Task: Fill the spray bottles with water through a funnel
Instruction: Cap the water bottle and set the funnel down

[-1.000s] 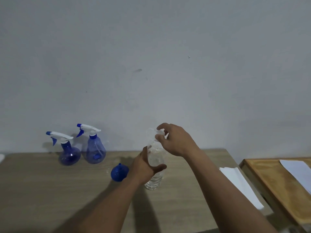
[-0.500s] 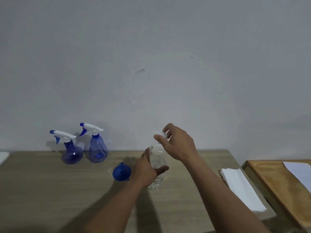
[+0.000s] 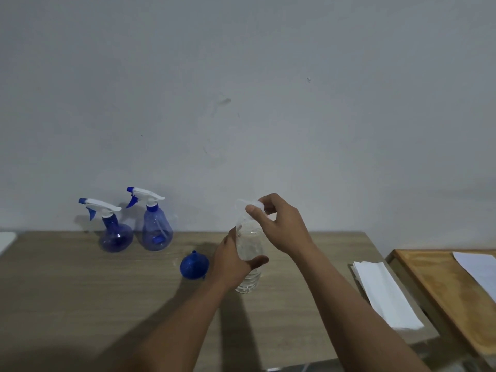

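Note:
Two blue spray bottles with white trigger heads stand by the wall at the table's back left: a round one (image 3: 116, 238) and a taller one (image 3: 157, 232). A blue funnel (image 3: 193, 265) lies mouth-down on the table between them and my hands. My left hand (image 3: 233, 261) grips the body of a clear water bottle (image 3: 248, 275) standing on the table. My right hand (image 3: 279, 224) pinches the bottle's pale cap (image 3: 248, 205) at the bottle's top.
A folded white paper towel (image 3: 383, 294) lies near the right edge of the wooden table (image 3: 80, 291). To the right is a second orange-brown table (image 3: 442, 291) with a white sheet (image 3: 480, 272) on it. A grey wall closes off the back.
The view has drifted a little. My right hand has turned slightly at the cap; my left hand keeps its hold on the bottle.

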The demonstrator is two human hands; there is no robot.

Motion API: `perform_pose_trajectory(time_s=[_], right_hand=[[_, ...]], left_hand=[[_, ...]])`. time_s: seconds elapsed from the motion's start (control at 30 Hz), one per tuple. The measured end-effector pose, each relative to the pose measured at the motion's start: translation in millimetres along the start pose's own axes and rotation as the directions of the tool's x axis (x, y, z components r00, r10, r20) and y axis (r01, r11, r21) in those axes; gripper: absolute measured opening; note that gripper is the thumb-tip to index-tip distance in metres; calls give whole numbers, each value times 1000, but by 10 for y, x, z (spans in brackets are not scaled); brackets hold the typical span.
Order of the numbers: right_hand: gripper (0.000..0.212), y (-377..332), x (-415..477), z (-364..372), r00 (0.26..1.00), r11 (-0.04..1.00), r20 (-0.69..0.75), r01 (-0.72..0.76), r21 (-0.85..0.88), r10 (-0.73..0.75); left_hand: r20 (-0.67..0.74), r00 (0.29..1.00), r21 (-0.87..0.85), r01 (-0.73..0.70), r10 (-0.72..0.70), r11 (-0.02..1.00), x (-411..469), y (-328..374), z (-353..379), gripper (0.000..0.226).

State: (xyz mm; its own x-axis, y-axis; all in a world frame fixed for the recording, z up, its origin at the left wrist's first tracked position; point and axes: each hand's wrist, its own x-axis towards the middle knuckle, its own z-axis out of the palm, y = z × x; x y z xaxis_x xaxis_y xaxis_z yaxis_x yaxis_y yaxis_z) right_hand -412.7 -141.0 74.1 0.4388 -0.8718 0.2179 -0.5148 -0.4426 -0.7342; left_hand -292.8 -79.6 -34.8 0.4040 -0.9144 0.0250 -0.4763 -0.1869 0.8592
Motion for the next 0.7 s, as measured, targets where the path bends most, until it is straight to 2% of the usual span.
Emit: perform_pose_trajectory(time_s=[0.17, 0.2, 0.27, 0.37, 0.43, 0.5, 0.57, 0.63, 0.7], right_hand=[[102, 205, -217, 170, 994, 989, 84, -77, 129, 67], [110, 272, -244, 237, 992, 985, 94, -97, 145, 83], [117, 423, -307, 404, 986, 971, 109, -145, 188, 126], [104, 664, -387, 706, 976, 934, 91, -215, 284, 197], [95, 786, -423, 859, 967, 916, 71, -255, 311, 245], [85, 848, -433, 961, 961, 918, 42, -275, 284, 275], [75, 877, -417, 1022, 956, 924, 5, -286, 254, 294], [71, 876, -377, 1067, 957, 929, -23, -274, 248, 288], [69, 869, -322, 1109, 960, 934, -35, -262, 242, 278]], left_hand=[[86, 996, 5, 30, -31, 1000, -16, -118, -71, 120], [92, 995, 0, 45, -45, 999, -33, -194, -100, 118], [29, 999, 31, 39, -40, 999, -82, -404, -152, 96], [-215, 977, 137, 21, 9, 990, -172, -672, -277, 54], [-316, 948, 192, 99, -34, 976, -188, -791, -363, 46], [-329, 938, 203, 180, -106, 962, -138, -943, -414, 52], [-292, 939, 251, 257, -180, 933, -52, -1104, -425, 73], [-226, 949, 289, 281, -220, 915, 26, -1224, -418, 92], [-183, 957, 307, 271, -223, 912, 105, -1308, -389, 94]])
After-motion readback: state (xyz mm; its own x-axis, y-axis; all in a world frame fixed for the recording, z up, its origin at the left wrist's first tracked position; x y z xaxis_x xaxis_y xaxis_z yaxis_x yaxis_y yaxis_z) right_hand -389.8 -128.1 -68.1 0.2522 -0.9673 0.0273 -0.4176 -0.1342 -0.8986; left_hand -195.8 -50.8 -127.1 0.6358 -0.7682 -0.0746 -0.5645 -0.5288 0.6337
